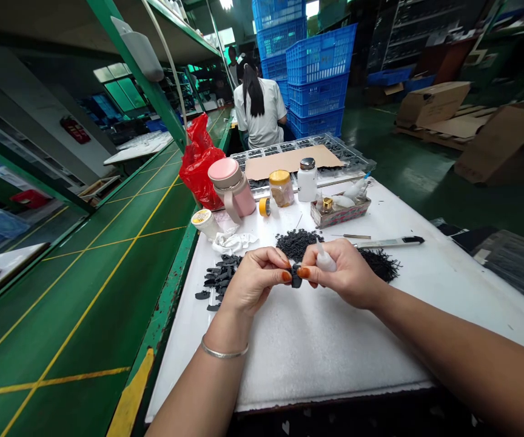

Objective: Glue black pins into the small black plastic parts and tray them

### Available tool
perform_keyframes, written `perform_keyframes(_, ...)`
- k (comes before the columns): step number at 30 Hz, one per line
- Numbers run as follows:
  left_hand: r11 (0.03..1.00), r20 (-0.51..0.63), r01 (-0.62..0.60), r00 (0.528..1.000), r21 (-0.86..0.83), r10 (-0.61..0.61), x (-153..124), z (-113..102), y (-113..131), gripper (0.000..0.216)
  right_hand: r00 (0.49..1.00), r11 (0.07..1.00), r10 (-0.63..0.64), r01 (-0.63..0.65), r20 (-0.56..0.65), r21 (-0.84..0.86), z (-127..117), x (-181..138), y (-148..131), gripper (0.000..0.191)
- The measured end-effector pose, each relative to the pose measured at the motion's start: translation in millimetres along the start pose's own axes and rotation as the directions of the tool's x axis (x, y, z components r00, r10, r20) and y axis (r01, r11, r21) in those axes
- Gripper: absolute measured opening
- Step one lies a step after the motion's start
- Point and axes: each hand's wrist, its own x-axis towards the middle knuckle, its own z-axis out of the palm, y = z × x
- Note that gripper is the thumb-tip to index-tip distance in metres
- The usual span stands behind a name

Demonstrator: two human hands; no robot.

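A small black part [296, 277] is pinched between the thumb and fingertips of my left hand [262, 276], above the white tabletop. My right hand [344, 270] meets it from the other side, its thumb and finger pressed at the same part. A small translucent squeeze bottle [325, 261] with a thin nozzle is tucked in the right hand, nozzle upward. Beyond the hands lies a heap of small black rings [296, 243]. Flat black pieces [221, 276] are scattered left of my left hand. Thin black strips [382, 265] lie in a pile behind my right hand.
Toward the back stand a pink mug [239, 200], a yellow-lidded jar [281, 189], a white pump bottle [307, 182] and a small box of bottles [341, 213]. A cutter knife [393, 242] lies to the right. Green conveyor [107, 261] runs along the left; a person [259, 109] sits ahead.
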Motion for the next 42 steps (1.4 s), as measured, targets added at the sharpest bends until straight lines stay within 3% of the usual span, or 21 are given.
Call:
perform_keyframes(9,0.983,0.270,0.173,0.945,0.062,-0.183,-1.7,-8.9,0.2,0.028,0.955,0.996,-0.032,0.005,0.296,0.091,-7.5,0.1,-4.5,0.036)
perform_keyframes(15,0.948,0.338,0.293,0.886,0.121,-0.317,-1.2,-11.0,0.7,0.029,0.915,0.990,-0.136,0.142,0.379,0.013,-7.4,0.0,-5.9,0.031)
perform_keyframes(26,0.953,0.355,0.283,0.884,0.109,-0.304,0.9,-14.2,-2.2,0.029,0.898,0.879,-0.336,0.407,0.283,-0.249,0.8,-6.8,-13.1,0.014)
perform_keyframes(30,0.979,0.281,0.187,0.938,0.083,-0.203,1.9,-15.4,-0.7,0.031,0.932,0.899,-0.310,0.351,0.187,-0.261,4.7,-8.1,-13.6,0.014)
perform_keyframes(34,0.981,0.220,0.123,0.963,0.151,-0.154,3.3,-18.1,1.3,0.031,0.982,0.951,-0.124,0.160,0.145,-0.264,4.8,-6.9,-12.8,0.020)
perform_keyframes(37,0.974,0.226,0.122,0.960,0.191,-0.164,3.7,-19.8,0.9,0.029,0.986,0.976,-0.022,0.057,0.163,-0.209,4.5,-5.3,-13.3,0.019)
perform_keyframes(42,0.971,0.267,0.223,0.934,0.080,-0.237,3.1,-16.4,-1.9,0.032,0.980,0.984,-0.110,0.131,0.164,-0.123,5.1,-4.6,-11.6,0.014)
